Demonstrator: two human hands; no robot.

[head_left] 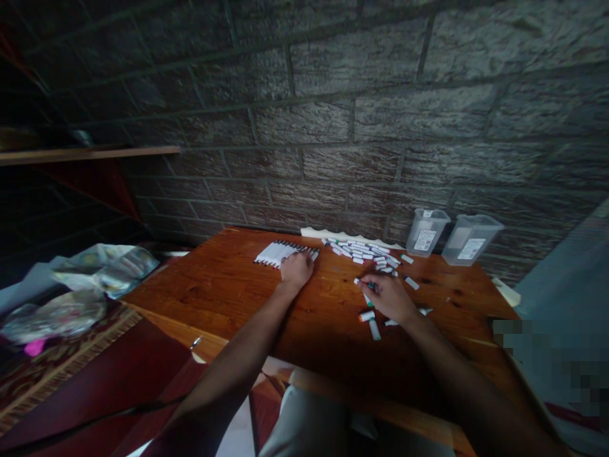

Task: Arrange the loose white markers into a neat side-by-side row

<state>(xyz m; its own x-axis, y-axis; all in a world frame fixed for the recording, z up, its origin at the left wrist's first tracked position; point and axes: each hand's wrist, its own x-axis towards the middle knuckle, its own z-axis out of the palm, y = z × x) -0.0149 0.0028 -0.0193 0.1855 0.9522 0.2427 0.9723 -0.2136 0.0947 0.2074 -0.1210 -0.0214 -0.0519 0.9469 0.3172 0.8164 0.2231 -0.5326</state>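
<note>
My left hand [295, 270] rests knuckles up on the wooden table [228, 285], its curled fingers against the near end of a neat row of white markers [280, 252] lying side by side. My right hand [387, 295] is closed in a pinch on a white marker with a green cap [367, 293]. Several loose markers [364, 251] lie scattered just beyond it, and a few more [371, 322] lie beside and under that hand.
Two clear plastic containers [425, 231] [469, 239] stand at the table's back right against a dark brick wall [333, 114]. Crumpled bags [95, 270] lie on a surface to the left. A wooden shelf [85, 153] juts out at upper left.
</note>
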